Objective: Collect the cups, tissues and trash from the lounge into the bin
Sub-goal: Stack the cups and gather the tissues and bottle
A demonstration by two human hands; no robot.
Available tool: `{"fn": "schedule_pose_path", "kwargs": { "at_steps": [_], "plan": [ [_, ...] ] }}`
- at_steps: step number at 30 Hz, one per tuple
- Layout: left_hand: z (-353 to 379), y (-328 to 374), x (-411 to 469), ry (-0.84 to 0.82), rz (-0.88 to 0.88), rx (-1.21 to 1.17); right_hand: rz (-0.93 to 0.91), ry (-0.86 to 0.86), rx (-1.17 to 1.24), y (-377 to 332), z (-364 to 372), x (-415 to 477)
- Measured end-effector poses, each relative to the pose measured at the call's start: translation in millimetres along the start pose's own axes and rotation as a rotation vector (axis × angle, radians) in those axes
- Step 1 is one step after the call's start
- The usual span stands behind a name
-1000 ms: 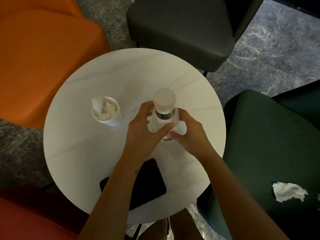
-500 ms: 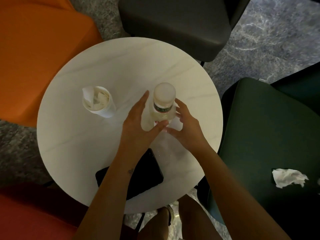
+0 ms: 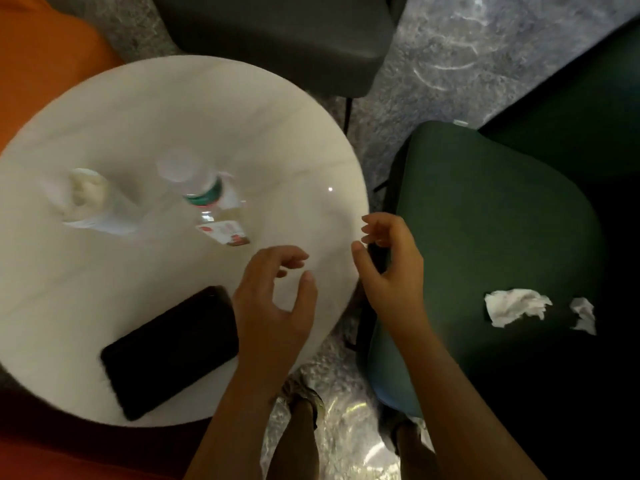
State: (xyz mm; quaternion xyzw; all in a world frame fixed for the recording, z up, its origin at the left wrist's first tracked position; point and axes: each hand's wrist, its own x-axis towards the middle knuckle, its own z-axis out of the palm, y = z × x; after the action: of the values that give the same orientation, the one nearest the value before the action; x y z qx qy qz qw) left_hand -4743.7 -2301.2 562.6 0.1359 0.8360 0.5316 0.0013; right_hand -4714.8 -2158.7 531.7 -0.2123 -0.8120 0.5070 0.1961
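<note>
Left hand (image 3: 273, 299) noted over tabletop (image 3: 173, 109) near edge; right hand (image 3: 391, 268) past edge, above green chair (image 3: 485, 202). Fingers of both loosely curled, nothing held. Crumpled tissue (image 3: 516, 306) found on chair seat, right of right hand, well apart, long axis roughly left-right; smaller scrap (image 3: 585, 315) just beside it. Right hand judged nearer. Cup (image 3: 104, 216), tissue stuffed inside, and upright bottle (image 3: 204, 192) recorded ahead-left of left hand. Bin not sighted.

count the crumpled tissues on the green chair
2: a larger tissue on the green chair, a smaller tissue just right of it. Others may be hidden off frame.
</note>
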Motion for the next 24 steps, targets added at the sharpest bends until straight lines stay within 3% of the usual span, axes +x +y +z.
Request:
{"fn": "schedule_pose_path", "kwargs": {
  "at_steps": [13, 24],
  "plan": [
    [221.1, 88.7, -40.4, -0.276, 0.124, -0.028, 0.139, 0.238, -0.124, 124.6, -223.7, -0.6],
    [372.4, 80.3, -89.5, -0.518, -0.013, 0.066, 0.469, 0.324, -0.23, 260.7, -325.7, -12.4]
  ]
}}
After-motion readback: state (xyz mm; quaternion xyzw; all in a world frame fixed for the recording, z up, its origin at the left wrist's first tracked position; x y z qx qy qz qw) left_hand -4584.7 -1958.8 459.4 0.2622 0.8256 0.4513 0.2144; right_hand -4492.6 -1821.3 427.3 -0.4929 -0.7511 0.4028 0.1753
